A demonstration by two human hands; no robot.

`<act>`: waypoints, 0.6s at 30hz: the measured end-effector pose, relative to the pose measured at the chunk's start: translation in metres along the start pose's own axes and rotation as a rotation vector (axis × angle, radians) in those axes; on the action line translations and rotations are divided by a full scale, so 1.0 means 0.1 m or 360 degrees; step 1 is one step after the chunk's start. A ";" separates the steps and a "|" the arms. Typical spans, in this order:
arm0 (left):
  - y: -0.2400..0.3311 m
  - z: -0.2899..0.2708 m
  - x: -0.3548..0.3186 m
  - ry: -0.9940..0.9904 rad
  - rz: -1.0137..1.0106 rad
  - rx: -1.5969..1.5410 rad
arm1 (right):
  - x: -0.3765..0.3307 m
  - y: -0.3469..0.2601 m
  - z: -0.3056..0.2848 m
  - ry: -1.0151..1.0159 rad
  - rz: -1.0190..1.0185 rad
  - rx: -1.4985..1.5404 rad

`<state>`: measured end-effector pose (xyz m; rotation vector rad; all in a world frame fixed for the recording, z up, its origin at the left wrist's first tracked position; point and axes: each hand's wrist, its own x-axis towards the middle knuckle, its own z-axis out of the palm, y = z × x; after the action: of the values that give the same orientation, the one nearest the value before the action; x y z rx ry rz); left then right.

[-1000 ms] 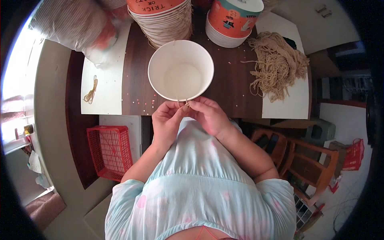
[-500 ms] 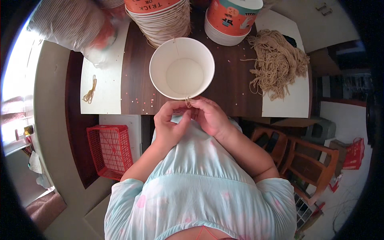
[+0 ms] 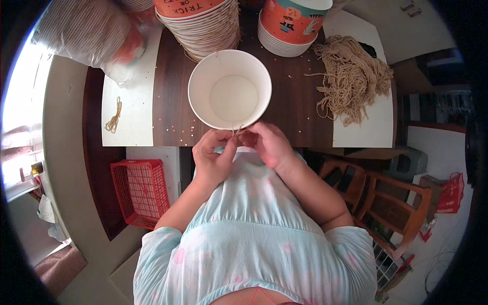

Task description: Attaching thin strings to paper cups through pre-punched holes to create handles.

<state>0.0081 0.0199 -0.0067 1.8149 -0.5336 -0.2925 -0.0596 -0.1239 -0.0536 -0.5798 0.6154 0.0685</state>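
A white paper bucket [image 3: 231, 96] stands at the near edge of the table, its open mouth facing me. Thin tan string [image 3: 234, 129] passes over its near rim, and a strand shows inside against the wall. At that rim my left hand [image 3: 216, 151] pinches the string between thumb and forefinger. My right hand [image 3: 269, 146] is close beside it, fingers bent and pressed together on the string's other part. The fingertips partly hide the string. On the bucket's far rim another bit of string is faintly visible.
Behind stand a tall stack of orange buckets [image 3: 203, 30] and a shorter stack [image 3: 292, 25]. A tangled heap of tan string [image 3: 351, 76] lies right; a small string bundle [image 3: 114, 116] lies left. Plastic-wrapped buckets [image 3: 84, 33] stand far left. Below are a red basket [image 3: 140, 193] and a wooden chair [image 3: 394, 208].
The string loop at the near rim has been drawn down into separate strands. My right hand has shifted slightly up and right, and the bucket has moved a little.
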 end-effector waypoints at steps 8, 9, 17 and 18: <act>0.04 0.01 0.03 0.0008 -0.0144 -0.0077 | -0.01 -0.16 0.10 0.0533 -0.1739 -0.2435; 0.04 0.01 0.03 0.0001 -0.0167 -0.0112 | 0.00 -0.17 0.09 0.0555 -0.1823 -0.2530; 0.18 -0.02 0.06 -0.0012 -0.0205 -0.0122 | -0.17 -0.24 0.18 0.0505 -0.1500 -0.2481; 0.17 -0.04 0.06 -0.0016 -0.0115 -0.0107 | -0.27 -0.30 0.25 0.0527 -0.1737 -0.2514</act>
<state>0.0112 0.0163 0.0110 1.7707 -0.4607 -0.3648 -0.0622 -0.1327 -0.0074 -2.4254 0.3806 -0.6460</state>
